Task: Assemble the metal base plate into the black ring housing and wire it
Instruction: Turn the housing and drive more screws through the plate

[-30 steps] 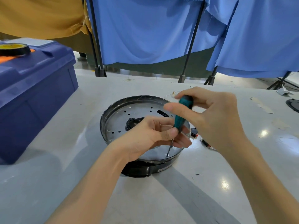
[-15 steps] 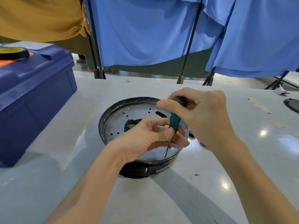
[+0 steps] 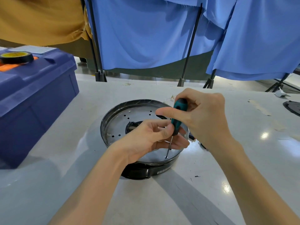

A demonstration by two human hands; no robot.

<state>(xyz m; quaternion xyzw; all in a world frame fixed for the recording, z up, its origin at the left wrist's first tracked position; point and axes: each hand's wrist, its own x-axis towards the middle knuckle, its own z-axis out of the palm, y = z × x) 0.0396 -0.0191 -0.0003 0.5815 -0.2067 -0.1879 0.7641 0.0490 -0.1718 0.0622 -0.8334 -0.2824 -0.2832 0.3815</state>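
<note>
At frame centre in the head view, driving a screw (image 3: 166,157) at the lower edge of the metal base plate (image 3: 129,116), seated inside the black ring housing (image 3: 138,172) on the table (image 3: 65,168). Best to keep the screwdriver (image 3: 177,117) in line with the screw, press down steadily and turn slowly to avoid slipping. Right hand (image 3: 203,117) above, fingers and thumb curled round the teal handle. Left hand (image 3: 146,140) lower, thumb and curled fingers closed about the shaft, steadying it.
</note>
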